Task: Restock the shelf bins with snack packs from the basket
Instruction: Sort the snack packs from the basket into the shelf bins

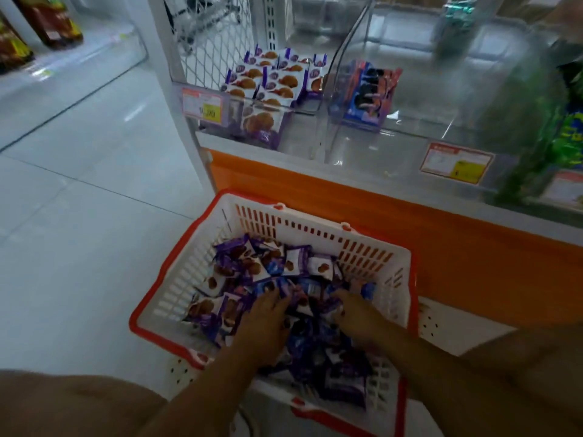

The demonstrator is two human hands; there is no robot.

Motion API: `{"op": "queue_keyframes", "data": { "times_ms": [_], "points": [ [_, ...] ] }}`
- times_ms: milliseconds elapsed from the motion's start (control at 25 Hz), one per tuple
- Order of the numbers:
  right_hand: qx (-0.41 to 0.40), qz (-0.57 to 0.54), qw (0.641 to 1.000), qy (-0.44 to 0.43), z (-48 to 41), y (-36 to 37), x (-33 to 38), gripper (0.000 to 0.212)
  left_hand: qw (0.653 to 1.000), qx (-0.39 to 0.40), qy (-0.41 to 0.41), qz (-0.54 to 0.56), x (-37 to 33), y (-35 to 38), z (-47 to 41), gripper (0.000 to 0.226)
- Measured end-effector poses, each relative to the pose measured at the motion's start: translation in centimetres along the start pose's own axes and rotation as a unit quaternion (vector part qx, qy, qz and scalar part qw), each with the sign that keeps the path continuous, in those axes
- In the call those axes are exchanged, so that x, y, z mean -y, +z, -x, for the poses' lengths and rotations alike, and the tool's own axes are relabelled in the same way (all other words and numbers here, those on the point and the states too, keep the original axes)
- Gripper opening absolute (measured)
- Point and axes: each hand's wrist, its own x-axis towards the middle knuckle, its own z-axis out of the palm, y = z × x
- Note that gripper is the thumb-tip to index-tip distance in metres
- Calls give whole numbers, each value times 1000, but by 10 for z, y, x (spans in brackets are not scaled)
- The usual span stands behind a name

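Both hands are in the basket [315,227] on the loose packs [249,269]. The left hand [268,313] has its fingers bent over purple packs mid-pile, and the right hand [356,313] has its fingertips dug in just right of it; too blurred to tell whether either pinches a pack. The bins lie far and above: the purple bin [271,77], far left and nearer the left hand, is part full of upright packs, and the blue bin [369,93] just right of it holds a few.
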Motion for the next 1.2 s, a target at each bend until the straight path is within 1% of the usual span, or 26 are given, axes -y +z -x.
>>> {"op": "queue_keyframes", "data": {
  "times_ms": [40, 80, 120, 160, 200, 240, 320, 360, 400, 440, 480, 520, 560, 600, 640, 680, 720, 840, 880, 960, 1000, 1040, 1080, 1160, 1200],
  "points": [
    [66, -33, 997, 5, 1, 9, -3, 46, 1000, 10, -5, -9, 0, 4, 0, 66],
    [108, -27, 994, -3, 1, 18, -3, 55, 1000, 22, -10, -14, 1, 5, -3, 68],
    [128, 8, 991, -25, -2, 29, -5, 69, 999, 30, -11, -16, 1, 3, -4, 68],
    [126, 57, 989, -43, -5, 42, -8, 81, 999, 26, -11, -20, 0, 1, -5, 65],
    [107, 80, 990, -44, -5, 49, -9, 83, 1000, 6, -6, -30, -2, -4, -4, 61],
    [77, 64, 994, -50, -6, 51, -9, 76, 999, -21, 0, -35, -4, -7, -3, 56],
    [22, -28, 999, -37, -3, 39, -1, 52, 997, -75, 11, 4, -6, -14, -4, 48],
    [17, -88, 996, -3, -1, 29, 8, 45, 994, -89, 2, 64, -7, -16, -7, 47],
    [4, -166, 986, 30, -2, 19, 14, 41, 983, -77, -22, 165, -9, -22, -8, 47],
    [-2, -247, 967, 60, 1, 6, 23, 36, 953, -37, -47, 298, -12, -29, -9, 50],
    [0, -334, 940, 70, 4, -7, 30, 30, 896, 12, -68, 439, -15, -37, -9, 55],
    [9, -418, 906, 64, 8, -18, 37, 27, 828, 46, -82, 553, -16, -43, -10, 56],
    [16, -487, 872, 45, 12, -26, 40, 28, 778, 63, -82, 620, -18, -50, -9, 47],
    [18, -528, 848, 27, 17, -32, 43, 31, 752, 59, -69, 653, -23, -58, -4, 31],
    [16, -546, 838, 9, 26, -39, 47, 32, 748, 45, -55, 659, -27, -65, 0, 20],
    [15, -560, 829, -4, 31, -43, 50, 30, 746, 31, -50, 664, -32, -72, 3, 16],
    [10, -570, 821, -17, 36, -47, 52, 29, 747, 24, -44, 662, -36, -76, 5, 17],
    [5, -604, 796, -42, 46, -52, 57, 30, 738, 20, -38, 673, -42, -83, 8, 20],
    [6, -601, 797, -59, 50, -55, 60, 30, 735, 20, -38, 677, -45, -85, 9, 20],
    [-10, -566, 821, -80, 56, -57, 63, 27, 722, 18, -33, 691, -50, -90, 11, 21],
    [-24, -542, 835, -85, 58, -59, 66, 27, 721, 16, -29, 692, -53, -94, 13, 23],
    [-44, -511, 854, -87, 60, -61, 68, 28, 728, 11, -25, 685, -55, -100, 13, 25],
    [-67, -473, 874, -88, 62, -65, 70, 28, 742, 4, -20, 670, -56, -104, 14, 26],
    [-108, -389, 911, -87, 67, -71, 74, 26, 786, -12, -3, 619, -57, -114, 16, 28],
    [-113, -378, 914, -93, 69, -74, 76, 25, 797, -17, 9, 603, -59, -119, 17, 26]
  ]
}}
